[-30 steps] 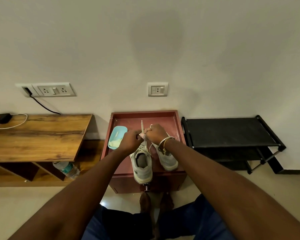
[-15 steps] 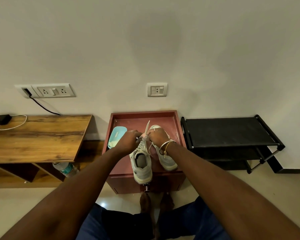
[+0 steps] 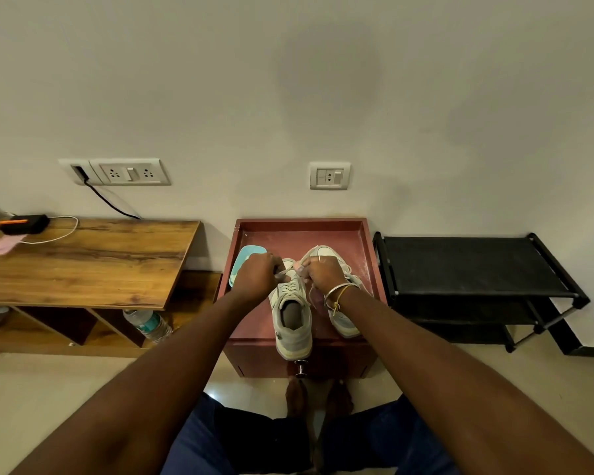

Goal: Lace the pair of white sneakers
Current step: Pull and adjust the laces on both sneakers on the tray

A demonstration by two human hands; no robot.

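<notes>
I saw both hands working over the low red-brown desk with a raised rim [image 3: 302, 222]. The pair of white sneakers stood on it side by side, heels towards the person. The white low sneaker with the open collar [image 3: 293, 315] was in the middle, its heel hanging a little over the front edge. The second white sneaker [image 3: 345, 324] was just beside it on the right, partly hidden under the right wrist.

The left grip [image 3: 256, 277] was closed, with the fingers curled and pinching one end of the white flat shoelace [image 3: 287, 269] over the front eyelets. The right grip [image 3: 321, 272] was closed too, its fingers curled around the other part of the same lace. The two grips were near each other with the lace stretched short between them. I could not tell which eyelet the lace passed through.

A thin metal bangle [image 3: 336, 292] sat on the right wrist. A light blue oval plastic box [image 3: 245, 254] lay on the desk behind the left grip.
</notes>
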